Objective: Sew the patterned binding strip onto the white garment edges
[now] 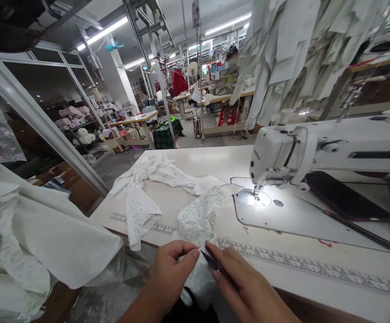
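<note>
My left hand pinches the edge of a white printed baby garment near the table's front edge. My right hand grips small black thread snips, whose tips rest against the fabric beside my left thumb. The rest of the garment spreads across the white sewing table in loose folds, with a sleeve-like part lying to the left. A small label shows on the cloth. Part of the garment hangs below the table edge, over something black.
A white industrial sewing machine stands to the right, its lit needle plate beside the garment. A measuring scale runs along the table. A heap of white cloth lies left, and pale fabric pieces hang overhead.
</note>
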The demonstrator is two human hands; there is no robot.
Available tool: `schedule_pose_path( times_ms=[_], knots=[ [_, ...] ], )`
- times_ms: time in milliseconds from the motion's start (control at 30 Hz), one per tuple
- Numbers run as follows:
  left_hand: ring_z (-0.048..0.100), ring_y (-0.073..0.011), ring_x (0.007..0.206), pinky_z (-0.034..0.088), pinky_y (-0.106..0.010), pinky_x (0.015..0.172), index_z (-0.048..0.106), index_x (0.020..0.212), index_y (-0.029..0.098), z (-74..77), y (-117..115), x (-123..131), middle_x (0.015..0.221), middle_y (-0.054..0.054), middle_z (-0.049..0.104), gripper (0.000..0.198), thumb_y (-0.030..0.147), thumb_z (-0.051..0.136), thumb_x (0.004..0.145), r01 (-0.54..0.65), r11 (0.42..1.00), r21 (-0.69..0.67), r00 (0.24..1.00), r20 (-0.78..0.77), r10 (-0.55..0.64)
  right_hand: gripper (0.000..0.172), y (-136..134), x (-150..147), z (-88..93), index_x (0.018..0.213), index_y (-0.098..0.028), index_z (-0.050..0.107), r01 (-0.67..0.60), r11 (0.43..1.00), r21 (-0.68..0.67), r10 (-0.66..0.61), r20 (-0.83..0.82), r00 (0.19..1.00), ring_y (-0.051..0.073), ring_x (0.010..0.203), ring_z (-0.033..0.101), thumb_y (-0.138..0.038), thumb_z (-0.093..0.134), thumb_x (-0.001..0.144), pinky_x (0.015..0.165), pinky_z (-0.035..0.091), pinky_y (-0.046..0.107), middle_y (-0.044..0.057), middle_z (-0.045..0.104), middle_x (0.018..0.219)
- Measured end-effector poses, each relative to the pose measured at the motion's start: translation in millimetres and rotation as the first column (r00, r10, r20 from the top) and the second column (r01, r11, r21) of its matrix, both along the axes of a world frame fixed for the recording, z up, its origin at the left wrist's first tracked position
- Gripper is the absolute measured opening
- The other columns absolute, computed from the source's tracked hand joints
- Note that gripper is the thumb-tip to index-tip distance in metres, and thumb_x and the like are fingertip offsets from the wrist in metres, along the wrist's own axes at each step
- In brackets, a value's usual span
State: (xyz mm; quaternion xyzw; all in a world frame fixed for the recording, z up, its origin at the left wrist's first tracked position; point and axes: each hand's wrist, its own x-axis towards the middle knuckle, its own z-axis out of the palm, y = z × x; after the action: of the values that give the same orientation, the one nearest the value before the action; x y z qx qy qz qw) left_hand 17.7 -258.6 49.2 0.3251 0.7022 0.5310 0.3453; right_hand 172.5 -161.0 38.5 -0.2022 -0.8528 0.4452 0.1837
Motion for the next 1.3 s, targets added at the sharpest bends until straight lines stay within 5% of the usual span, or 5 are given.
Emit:
schedule_pose_path(
  times_ms=[167, 400, 600, 1300],
  knots=[
    [0.058, -0.0182, 0.075, 0.044, -0.027, 0.072, 0.074, 0.079, 0.014, -4.5, 3, 2, 0.075, -0.005, 0.069, 0.023, 0.034, 0.064, 0.081, -0.036, 0.999, 0.038, 0.999, -0.019, 0.037, 0.042, -2, -1, 2.3, 0.137, -0.020, 0.047, -0.003, 1.000, 0.018, 0.003, 0.011, 1.000, 0.018, 0.093, 0.063, -0.023, 0.038, 0.097, 0.086, 0.052, 0.033, 0.008, 0.061, 0.101],
    [0.046, -0.0095, 0.055, 0.036, -0.022, 0.054, 0.066, 0.070, 0.012, -18.1, 8, 7, 0.060, 0.001, 0.057, 0.030, 0.040, 0.075, 0.071, -0.142, 0.986, 0.090, 0.917, 0.387, 0.097, 0.043, -5, -2, -5.8, 0.139, -0.022, 0.045, -0.003, 0.992, 0.127, 0.012, -0.065, 0.998, 0.018, 0.089, 0.064, -0.020, 0.038, 0.097, 0.080, 0.056, 0.032, 0.008, 0.061, 0.100],
    [0.043, -0.0078, 0.051, 0.033, -0.020, 0.051, 0.064, 0.067, 0.011, -17.7, 9, 9, 0.057, 0.002, 0.055, 0.034, 0.041, 0.080, 0.065, -0.162, 0.982, 0.102, 0.857, 0.508, 0.089, 0.045, -4, -4, -14.5, 0.140, -0.025, 0.043, 0.011, 0.982, 0.187, 0.015, -0.136, 0.991, 0.018, 0.086, 0.066, -0.018, 0.039, 0.096, 0.076, 0.057, 0.030, 0.008, 0.062, 0.099],
    [0.047, -0.0110, 0.060, 0.038, -0.022, 0.057, 0.068, 0.072, 0.011, -18.6, 6, 10, 0.064, -0.001, 0.060, 0.031, 0.041, 0.074, 0.073, -0.136, 0.985, 0.107, 0.932, 0.352, 0.090, 0.042, -11, 5, 0.1, 0.133, -0.029, 0.053, 0.125, 0.976, 0.179, -0.103, -0.129, 0.986, 0.023, 0.099, 0.066, -0.028, 0.044, 0.092, 0.081, 0.058, 0.032, 0.006, 0.067, 0.108]
  ],
)
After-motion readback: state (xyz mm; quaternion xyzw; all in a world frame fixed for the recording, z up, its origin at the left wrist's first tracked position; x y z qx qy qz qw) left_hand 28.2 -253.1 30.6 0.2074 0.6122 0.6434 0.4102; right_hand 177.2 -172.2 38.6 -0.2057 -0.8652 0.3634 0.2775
